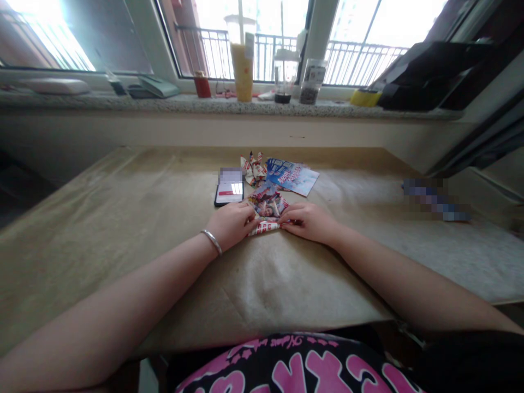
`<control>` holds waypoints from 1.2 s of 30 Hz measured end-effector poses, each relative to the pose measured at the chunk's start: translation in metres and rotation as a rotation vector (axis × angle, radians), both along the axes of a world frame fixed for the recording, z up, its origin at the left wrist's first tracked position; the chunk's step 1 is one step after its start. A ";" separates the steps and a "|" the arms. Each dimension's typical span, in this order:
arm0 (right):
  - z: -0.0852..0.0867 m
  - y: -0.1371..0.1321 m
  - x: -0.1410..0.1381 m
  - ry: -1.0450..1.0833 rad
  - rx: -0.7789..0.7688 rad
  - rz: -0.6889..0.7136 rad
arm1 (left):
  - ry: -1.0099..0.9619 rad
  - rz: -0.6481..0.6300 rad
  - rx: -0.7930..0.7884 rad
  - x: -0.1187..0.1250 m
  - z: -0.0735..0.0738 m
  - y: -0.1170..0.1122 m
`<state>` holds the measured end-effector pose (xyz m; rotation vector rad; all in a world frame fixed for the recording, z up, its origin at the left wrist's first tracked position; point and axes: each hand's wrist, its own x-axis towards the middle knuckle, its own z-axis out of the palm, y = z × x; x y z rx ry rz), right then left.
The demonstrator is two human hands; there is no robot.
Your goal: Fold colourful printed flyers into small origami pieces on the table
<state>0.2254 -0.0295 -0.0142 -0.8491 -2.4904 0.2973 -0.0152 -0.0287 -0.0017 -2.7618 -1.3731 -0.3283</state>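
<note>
Fingers of left hand (231,222) and right hand (310,221) pinch colourful printed folded paper (268,214) at frame centre, apparently creasing it; firm, even pressure needed.

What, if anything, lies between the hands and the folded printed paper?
Nothing visible: the left hand and right hand rest on the folded printed paper. The phone lies beyond it, off to the left.

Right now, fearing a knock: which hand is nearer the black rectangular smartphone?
Left. The left hand rests just in front of the black smartphone; the right hand lies beyond the folded printed paper.
</note>
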 end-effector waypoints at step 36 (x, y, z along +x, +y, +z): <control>-0.002 -0.001 -0.001 -0.198 0.214 -0.087 | -0.135 0.046 0.041 -0.006 -0.007 0.009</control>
